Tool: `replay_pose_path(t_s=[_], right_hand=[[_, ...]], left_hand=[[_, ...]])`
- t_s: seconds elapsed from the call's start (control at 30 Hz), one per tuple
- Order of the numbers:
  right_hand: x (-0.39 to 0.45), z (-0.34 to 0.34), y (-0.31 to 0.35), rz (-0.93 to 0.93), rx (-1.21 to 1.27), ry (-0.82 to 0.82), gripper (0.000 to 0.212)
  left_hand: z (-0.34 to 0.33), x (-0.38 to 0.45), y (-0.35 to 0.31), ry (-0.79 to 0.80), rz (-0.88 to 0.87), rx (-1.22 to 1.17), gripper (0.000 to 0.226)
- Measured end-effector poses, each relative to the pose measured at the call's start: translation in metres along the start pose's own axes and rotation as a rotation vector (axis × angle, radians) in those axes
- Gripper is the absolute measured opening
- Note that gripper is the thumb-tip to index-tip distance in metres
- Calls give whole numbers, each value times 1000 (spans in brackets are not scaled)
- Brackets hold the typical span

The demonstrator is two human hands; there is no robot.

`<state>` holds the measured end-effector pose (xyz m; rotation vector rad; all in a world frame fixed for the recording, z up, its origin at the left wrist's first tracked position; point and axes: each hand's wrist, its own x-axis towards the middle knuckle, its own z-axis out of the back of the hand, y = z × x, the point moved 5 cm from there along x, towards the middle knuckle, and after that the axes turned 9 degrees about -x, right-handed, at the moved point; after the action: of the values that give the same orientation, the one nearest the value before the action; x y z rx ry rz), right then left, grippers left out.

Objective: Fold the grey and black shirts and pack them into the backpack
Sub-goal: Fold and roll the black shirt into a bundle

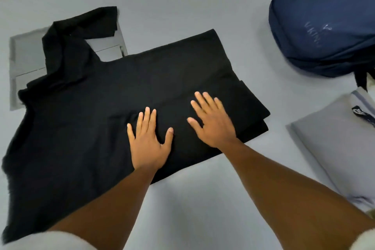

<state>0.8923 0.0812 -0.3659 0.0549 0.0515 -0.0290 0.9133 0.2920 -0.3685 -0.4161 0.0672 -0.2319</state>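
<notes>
The black shirt [85, 111] lies spread across the grey table, its right part folded over into a doubled layer and one sleeve sticking up at the back left. My left hand [149, 138] rests flat on the cloth near the middle, fingers spread. My right hand [211, 123] lies flat on the folded right part, fingers also apart. The grey shirt [334, 144] sits folded at the right edge, with a collar label showing. The dark blue backpack [324, 20] stands at the back right, beyond the black shirt's folded end.
A grey floor-box cover plate [26, 55] is set into the table at the back left, partly under the black sleeve. A black strap [363, 79] hangs from the backpack near the grey shirt. Bare table surface [182, 205] shows between my forearms.
</notes>
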Motion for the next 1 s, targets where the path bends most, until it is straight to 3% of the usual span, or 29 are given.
replay_pose_path(t_s=[0.17,0.3,0.37,0.53,0.63,1.0], right_hand=[[-2,5,-69,-195,-52,5,70],[1,8,-62,-415,-51,12,70],[16,8,-3,-330,-18,-4,65],[16,5,99,60,79,29,54],[17,0,134,83,29,47,62],[17,-1,130,47,27,34,57]], left_hand=[[6,-6,17,5,99,57,86],[12,-10,26,42,82,89,90],[26,-22,51,14,146,129,90],[13,-11,28,52,61,65,78],[14,-11,36,27,57,-17,68],[69,-34,145,-70,194,-70,66]])
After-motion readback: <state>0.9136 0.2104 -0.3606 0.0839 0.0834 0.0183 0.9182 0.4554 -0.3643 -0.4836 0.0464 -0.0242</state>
